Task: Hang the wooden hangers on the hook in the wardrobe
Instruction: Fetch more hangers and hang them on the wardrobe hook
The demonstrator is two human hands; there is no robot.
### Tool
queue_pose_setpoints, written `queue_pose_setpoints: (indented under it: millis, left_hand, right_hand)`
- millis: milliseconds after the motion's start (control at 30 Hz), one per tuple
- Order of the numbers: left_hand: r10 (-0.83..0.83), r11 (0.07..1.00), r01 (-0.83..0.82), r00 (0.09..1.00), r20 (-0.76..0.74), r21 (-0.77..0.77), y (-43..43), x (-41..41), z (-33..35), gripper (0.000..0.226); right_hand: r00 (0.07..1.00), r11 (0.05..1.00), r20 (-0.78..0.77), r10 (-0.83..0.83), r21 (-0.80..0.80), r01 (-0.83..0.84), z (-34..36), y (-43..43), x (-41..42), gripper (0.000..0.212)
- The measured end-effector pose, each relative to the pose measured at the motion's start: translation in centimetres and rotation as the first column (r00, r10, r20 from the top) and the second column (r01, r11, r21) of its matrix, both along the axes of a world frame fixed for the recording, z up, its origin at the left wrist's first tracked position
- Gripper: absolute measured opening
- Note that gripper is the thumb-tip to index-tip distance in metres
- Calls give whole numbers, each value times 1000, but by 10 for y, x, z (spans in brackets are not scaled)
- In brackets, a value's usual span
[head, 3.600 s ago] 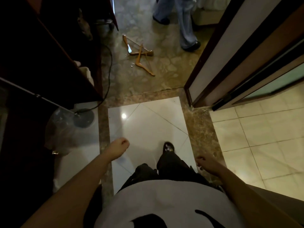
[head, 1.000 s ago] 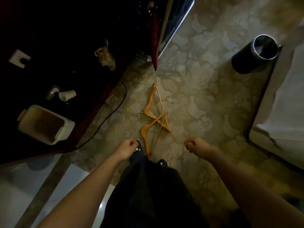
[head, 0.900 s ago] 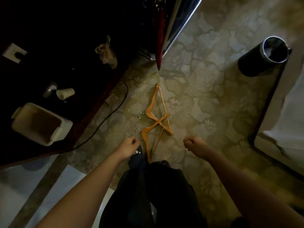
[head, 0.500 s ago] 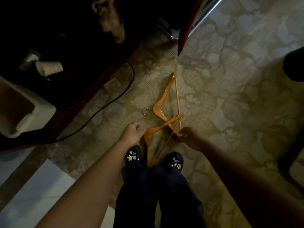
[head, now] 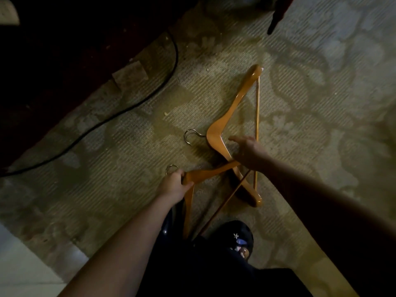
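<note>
Hangers are lying crossed on the patterned carpet [head: 300, 103], just ahead of the person's dark shoe [head: 240, 239]. The left hand [head: 173, 185] is wrapping its fingers around the neck of the nearer hanger [head: 205, 172], beside its metal hook [head: 171, 168]. The right hand [head: 248, 153] is hovering with fingers spread loosely over the farther hanger [head: 235, 103], gripping nothing, while a black cable [head: 128, 108] is trailing along the carpet to the left.
</note>
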State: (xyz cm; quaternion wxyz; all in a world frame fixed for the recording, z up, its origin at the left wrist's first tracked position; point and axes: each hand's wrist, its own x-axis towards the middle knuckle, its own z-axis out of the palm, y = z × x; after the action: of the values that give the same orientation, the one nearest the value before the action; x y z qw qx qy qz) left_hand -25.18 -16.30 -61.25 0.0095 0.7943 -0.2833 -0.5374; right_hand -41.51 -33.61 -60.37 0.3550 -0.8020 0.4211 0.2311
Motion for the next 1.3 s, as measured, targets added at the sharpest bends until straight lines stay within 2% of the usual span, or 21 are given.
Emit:
queue_pose_setpoints:
  millis: [67, 133, 300, 467, 600, 667, 733, 800, 867, 967, 1033, 1100, 1167, 1233, 1300]
  left_hand:
    - [63, 998, -64, 997, 53, 8, 0, -5, -21, 47]
    - [98, 995, -100, 991, 88, 23, 2, -9, -41, 53]
    - [20, 995, -33, 991, 130, 94, 16, -24, -72, 77]
    - [87, 992, -105, 971, 221, 70, 18, -36, -81, 70]
    - [126, 986, -148, 962, 242, 75, 9, -33, -86, 61]
    - [176, 981, -187, 964, 201, 40, 8, -31, -90, 53]
    - [279, 959, -274, 956, 86, -66, 5, -28, -92, 35]
    - [373, 913, -373, 927, -36, -165, -3, -24, -88, 22]
    - [427, 872, -442, 897, -114, -209, -13, -20, -78, 27]
    - [413, 874, -466, 861, -296, -136, -26, -16, -53, 18]
    - [376, 892, -444, 834, -402, -87, -32, -18, -32, 22]
    - [344, 911, -407, 840, -420, -67, -37, -21, -7, 11]
    - [369, 904, -426, 825, -429, -42, -39, -24, 22, 14]
    - [408, 887, -461, 805, -431, -22, -39, -26, 51, 15]
    - [368, 909, -416, 838, -403, -34, -37, -26, 85, 14]
  right_hand:
    - [995, 995, 69, 75, -78, -69, -22, -5, 5, 67]
    - [987, 983, 60, 148, -122, -140, -39, -10, 13, 74]
    - [956, 933, -3, 294, -218, -288, -68, -27, 29, 80]
    - [898, 859, -62, 435, -270, -435, -82, -44, 37, 77]
    - [875, 806, -110, 472, -349, -479, -93, -52, 45, 70]
    - [883, 791, -107, 457, -405, -458, -99, -55, 49, 57]
    - [876, 774, -127, 465, -422, -472, -99, -61, 52, 48]
    - [837, 749, -204, 508, -375, -546, -92, -69, 51, 53]
    - [793, 722, -297, 533, -330, -608, -76, -79, 43, 58]
    - [743, 715, -397, 538, -252, -652, -45, -93, 26, 63]
    - [718, 738, -463, 520, -179, -650, -20, -99, 14, 60]
    - [728, 794, -507, 462, -130, -594, 9, -101, 4, 56]
    - [757, 853, -524, 391, -103, -512, 39, -101, -3, 50]
    - [800, 926, -524, 291, -54, -373, 68, -100, -8, 42]
    - [816, 970, -539, 210, 11, -242, 99, -95, -9, 39]
